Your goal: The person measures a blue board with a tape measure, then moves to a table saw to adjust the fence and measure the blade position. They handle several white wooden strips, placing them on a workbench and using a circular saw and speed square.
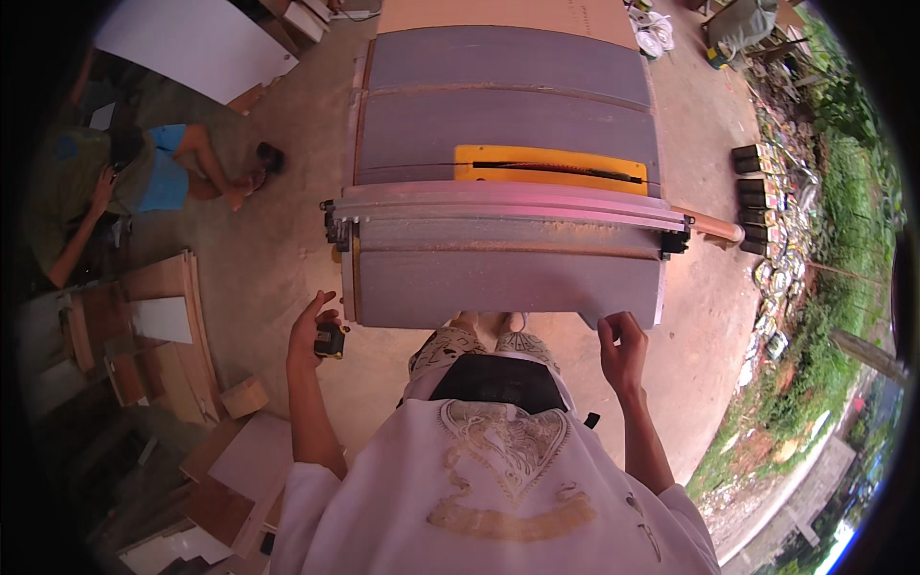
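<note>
My left hand (pixel 305 335) is closed around a black and yellow tape measure (pixel 332 340), just off the left front corner of a table saw (pixel 498 283). My right hand (pixel 624 353) is at the saw's right front edge, its fingers curled in. Whether anything is in those fingers is hidden. The saw has a grey top dusted with sawdust. A metal fence (pixel 517 204) lies across it from side to side. Beyond the fence, a yellow insert plate (pixel 470 171) has a dark blade slot.
A brown board (pixel 508 14) adjoins the saw's far end. Wood offcuts (pixel 158 283) are piled at left, below a seated person in blue shorts (pixel 165 177). A large white panel (pixel 196 43) lies far left. Several cans (pixel 757 196) line the right side, beside grass.
</note>
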### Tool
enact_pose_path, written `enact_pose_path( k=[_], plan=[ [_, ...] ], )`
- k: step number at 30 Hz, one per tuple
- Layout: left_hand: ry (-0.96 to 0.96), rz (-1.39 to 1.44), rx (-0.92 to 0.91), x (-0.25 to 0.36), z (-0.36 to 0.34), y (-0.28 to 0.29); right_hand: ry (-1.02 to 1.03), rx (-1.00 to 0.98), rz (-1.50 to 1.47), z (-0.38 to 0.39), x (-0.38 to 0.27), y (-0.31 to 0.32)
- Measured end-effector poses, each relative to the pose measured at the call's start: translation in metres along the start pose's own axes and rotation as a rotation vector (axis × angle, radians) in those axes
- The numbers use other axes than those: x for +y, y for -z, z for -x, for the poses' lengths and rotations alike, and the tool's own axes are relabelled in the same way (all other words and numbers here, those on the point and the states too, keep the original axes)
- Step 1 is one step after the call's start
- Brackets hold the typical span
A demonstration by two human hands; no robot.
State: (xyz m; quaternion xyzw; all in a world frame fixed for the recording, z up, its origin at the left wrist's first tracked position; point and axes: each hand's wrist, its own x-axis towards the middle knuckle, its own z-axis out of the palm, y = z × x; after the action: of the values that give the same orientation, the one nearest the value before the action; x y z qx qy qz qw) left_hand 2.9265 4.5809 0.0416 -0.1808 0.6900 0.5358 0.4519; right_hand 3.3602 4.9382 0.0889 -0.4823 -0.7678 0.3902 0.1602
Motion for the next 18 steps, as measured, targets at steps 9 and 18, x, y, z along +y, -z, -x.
enact_pose_path(
  k=[9, 18],
  plan=[
    [-0.092, 1.278, -0.578, -0.097, 0.082, -0.008, 0.320, -0.836, -0.397, 0.009, -0.125, -0.105],
    [-0.293, 0.850, -0.197, -0.079, 0.064, 0.186, -0.104, -1.062, 0.095, 0.060, -0.103, -0.281]
  ],
)
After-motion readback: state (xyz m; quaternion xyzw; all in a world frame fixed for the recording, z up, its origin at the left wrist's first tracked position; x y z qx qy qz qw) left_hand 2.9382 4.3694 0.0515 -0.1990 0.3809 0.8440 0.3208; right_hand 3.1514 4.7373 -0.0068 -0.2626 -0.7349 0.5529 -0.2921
